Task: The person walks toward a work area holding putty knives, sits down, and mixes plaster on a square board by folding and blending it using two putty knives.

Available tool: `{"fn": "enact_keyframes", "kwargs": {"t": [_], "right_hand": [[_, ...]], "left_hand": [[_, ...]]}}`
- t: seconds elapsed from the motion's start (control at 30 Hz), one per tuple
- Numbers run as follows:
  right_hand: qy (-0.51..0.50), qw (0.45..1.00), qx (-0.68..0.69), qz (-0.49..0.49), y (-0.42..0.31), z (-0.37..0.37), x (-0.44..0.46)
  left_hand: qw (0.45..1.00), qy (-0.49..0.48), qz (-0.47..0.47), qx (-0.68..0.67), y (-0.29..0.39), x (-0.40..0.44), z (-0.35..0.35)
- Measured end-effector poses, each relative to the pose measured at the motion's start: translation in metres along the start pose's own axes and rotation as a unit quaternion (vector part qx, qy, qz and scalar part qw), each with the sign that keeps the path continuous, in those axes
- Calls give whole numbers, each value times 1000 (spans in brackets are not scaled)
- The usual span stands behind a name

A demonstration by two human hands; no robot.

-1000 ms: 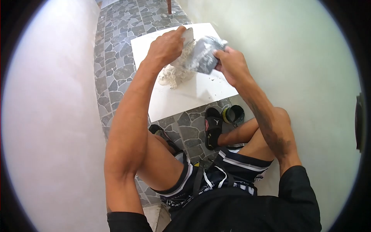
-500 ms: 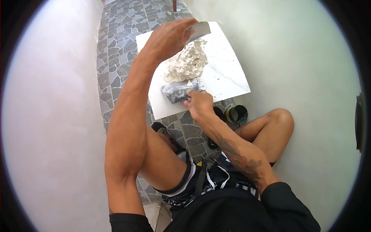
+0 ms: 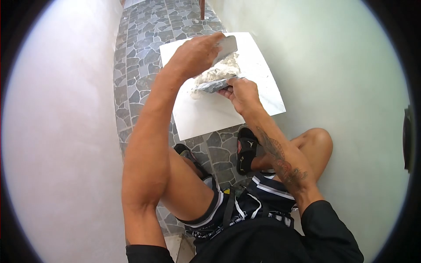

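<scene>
A pale, lumpy mound of putty-like paste (image 3: 226, 68) lies on a white board (image 3: 210, 116) on the floor. At its far side, my left hand (image 3: 197, 55) is closed around a flat grey scraper (image 3: 227, 47), the blade tilted above the paste. My right hand (image 3: 243, 93) grips a second scraper, a wide smeared blade (image 3: 214, 85), at the near side of the mound. This blade is tilted up against the paste and hides its near part. Both handles are mostly covered by my fingers.
Pale walls (image 3: 66, 131) run close along the left and right (image 3: 342, 79). The floor is grey stone-patterned tile (image 3: 140, 79). My sandalled foot (image 3: 247, 149) and other shoe (image 3: 188, 155) stand just before the board. A brown post (image 3: 202, 8) rises at the far end.
My right hand has pushed its scraper away from me and tipped the blade up into the paste. The left scraper has come slightly nearer and lower. My right foot shows differently.
</scene>
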State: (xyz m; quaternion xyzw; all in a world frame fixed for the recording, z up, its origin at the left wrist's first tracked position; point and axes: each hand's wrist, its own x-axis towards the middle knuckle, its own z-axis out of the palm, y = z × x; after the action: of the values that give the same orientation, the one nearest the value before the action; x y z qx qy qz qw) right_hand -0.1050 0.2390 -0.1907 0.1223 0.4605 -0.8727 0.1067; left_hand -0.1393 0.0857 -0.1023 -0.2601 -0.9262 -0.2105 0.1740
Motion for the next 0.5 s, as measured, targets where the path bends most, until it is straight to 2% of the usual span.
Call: {"fn": "enact_keyframes", "kwargs": {"t": [0.03, 0.17, 0.3, 0.4, 0.5], "right_hand": [[-3, 1000, -5, 1, -7, 1, 0], [-41, 998, -54, -20, -26, -1, 9], [-71, 987, -129, -64, -45, -5, 12], [-61, 978, -179, -88, -61, -23, 14], [-31, 971, -227, -66, -79, -54, 14]], "left_hand": [[999, -36, -15, 1, 5, 2, 1], [997, -77, -29, 10, 12, 5, 20], [997, -52, -35, 40, 13, 15, 30], [989, -77, -109, 61, 8, 17, 27], [991, -29, -111, 63, -7, 11, 32]]}}
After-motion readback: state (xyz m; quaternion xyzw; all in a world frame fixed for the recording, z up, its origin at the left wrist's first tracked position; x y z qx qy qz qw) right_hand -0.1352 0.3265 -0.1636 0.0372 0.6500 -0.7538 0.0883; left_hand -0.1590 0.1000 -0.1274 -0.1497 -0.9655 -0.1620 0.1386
